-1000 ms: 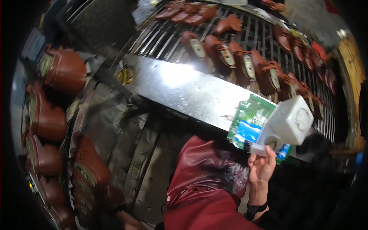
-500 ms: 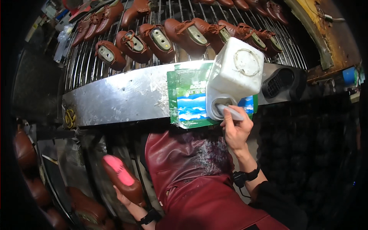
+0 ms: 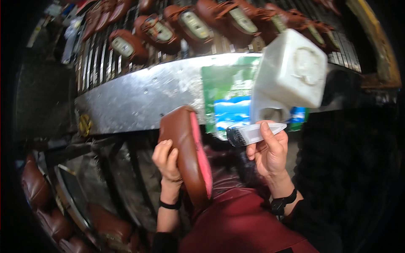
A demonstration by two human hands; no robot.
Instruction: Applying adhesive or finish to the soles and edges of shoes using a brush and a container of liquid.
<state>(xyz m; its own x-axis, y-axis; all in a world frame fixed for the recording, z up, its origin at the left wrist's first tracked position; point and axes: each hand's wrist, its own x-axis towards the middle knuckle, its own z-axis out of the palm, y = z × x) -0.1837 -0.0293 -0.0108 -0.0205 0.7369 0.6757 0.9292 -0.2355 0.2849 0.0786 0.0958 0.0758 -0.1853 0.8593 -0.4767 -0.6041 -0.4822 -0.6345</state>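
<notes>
Apron (image 3: 249,227): dark red, lower centre, nearest the camera.
Left hand (image 3: 166,160): fingers wrapped round a brown shoe (image 3: 187,156) with pink lining, centre frame.
Right hand (image 3: 268,149): clamped on a translucent brush (image 3: 253,134), bristles pointing left.
White canister (image 3: 291,76): upper right, covering part of the green-blue packet (image 3: 228,101).
Metal ledge (image 3: 139,99): behind the shoe.
Rack (image 3: 97,63): top, brown shoes in a row (image 3: 190,23).

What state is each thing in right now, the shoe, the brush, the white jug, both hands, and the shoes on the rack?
Brown shoe: held upright, pink lining facing right.
Brush: held level, dark bristles pointing left.
White jug: standing on the metal shelf, cap on.
Left hand: gripping the brown shoe.
Right hand: gripping the brush.
Rack shoes: lying in rows, openings up.
</notes>
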